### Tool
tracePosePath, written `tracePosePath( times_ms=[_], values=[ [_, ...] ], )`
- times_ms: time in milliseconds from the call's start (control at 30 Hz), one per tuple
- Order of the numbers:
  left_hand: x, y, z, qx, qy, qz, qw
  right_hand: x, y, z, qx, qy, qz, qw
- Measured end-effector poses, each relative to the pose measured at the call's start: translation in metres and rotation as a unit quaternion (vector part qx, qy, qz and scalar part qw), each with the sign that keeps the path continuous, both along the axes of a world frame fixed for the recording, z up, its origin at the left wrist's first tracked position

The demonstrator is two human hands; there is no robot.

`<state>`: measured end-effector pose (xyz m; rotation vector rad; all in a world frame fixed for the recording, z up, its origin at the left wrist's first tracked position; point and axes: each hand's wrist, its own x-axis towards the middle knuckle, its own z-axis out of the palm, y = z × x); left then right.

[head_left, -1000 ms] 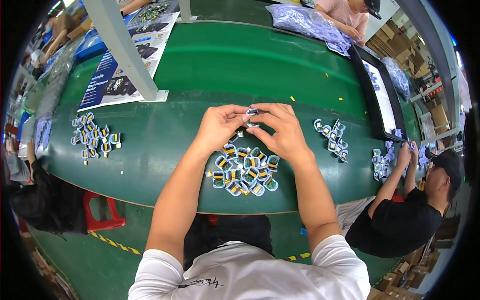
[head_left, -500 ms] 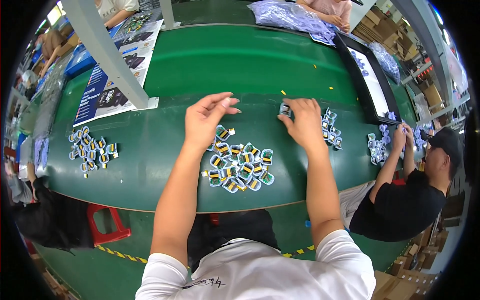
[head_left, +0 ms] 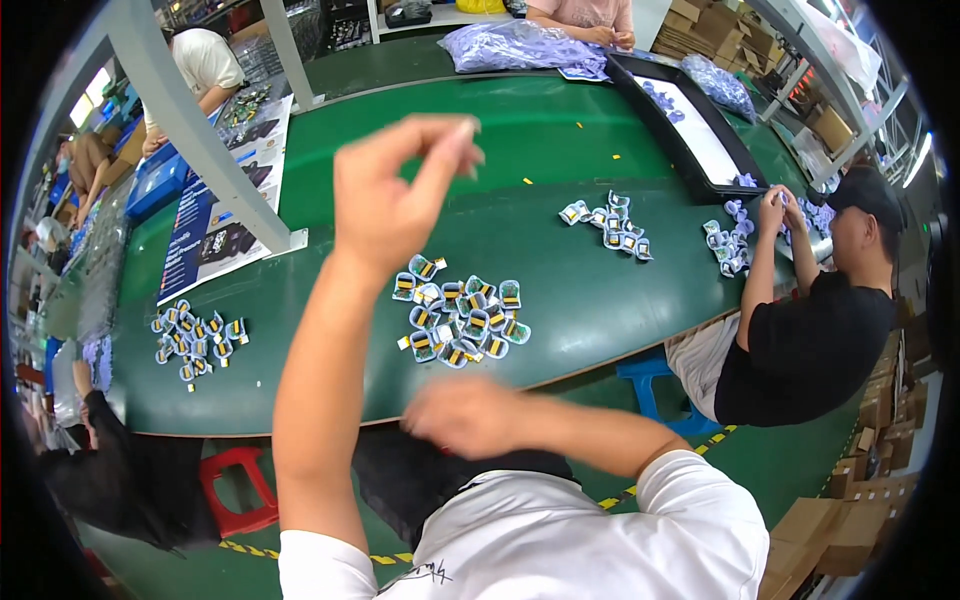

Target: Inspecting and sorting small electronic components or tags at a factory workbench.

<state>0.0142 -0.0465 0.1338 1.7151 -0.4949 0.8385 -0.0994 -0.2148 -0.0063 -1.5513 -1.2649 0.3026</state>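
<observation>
My left hand point(head_left: 400, 190) is raised above the green table, past the middle pile. Its thumb and fingers come together in a pinch, and I cannot make out anything between the tips. My right hand point(head_left: 468, 415) is smeared by motion, low in front of the table's near edge. Its fingers are too blurred to read. Between the hands lies a pile of small pale-blue plastic housings point(head_left: 462, 312) with green boards and black-and-yellow parts inside. To the right is a smaller group of similar housings point(head_left: 622, 238), one of them point(head_left: 574, 212) at its left end.
More housings are piled at the left point(head_left: 195, 340). A grey metal post point(head_left: 190, 120) stands on the table by a printed sheet point(head_left: 210, 235). At the right are a black-rimmed tray point(head_left: 690, 125) and a co-worker in black point(head_left: 820, 340). Plastic bags point(head_left: 530, 47) lie at the far side.
My right hand has left the housing at the right group and swung back toward my body. My left hand has risen away from the middle pile. The view has shifted.
</observation>
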Motion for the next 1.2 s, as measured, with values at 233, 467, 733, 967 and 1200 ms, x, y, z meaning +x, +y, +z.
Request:
tracePosePath(
  times_ms=[233,467,733,967,1200],
  values=[
    [-0.002,-0.011,0.035,-0.039,-0.002,0.018,0.999,-0.145,0.108,-0.031,-0.007,-0.101,0.305,0.947],
    [-0.04,0.038,0.014,0.161,0.033,0.109,0.98,-0.153,0.101,0.0,0.013,-0.136,0.351,0.926],
    [-0.04,0.02,0.051,0.234,-0.018,0.11,0.966,-0.145,0.11,0.002,-0.055,0.659,0.244,0.709],
    [-0.042,-0.002,0.065,0.286,-0.042,0.1,0.952,-0.166,0.076,0.031,-0.089,0.822,0.333,0.453],
    [-0.035,-0.006,0.078,0.368,-0.065,0.126,0.919,-0.167,0.023,0.047,-0.099,0.767,0.361,0.521]
  ],
)
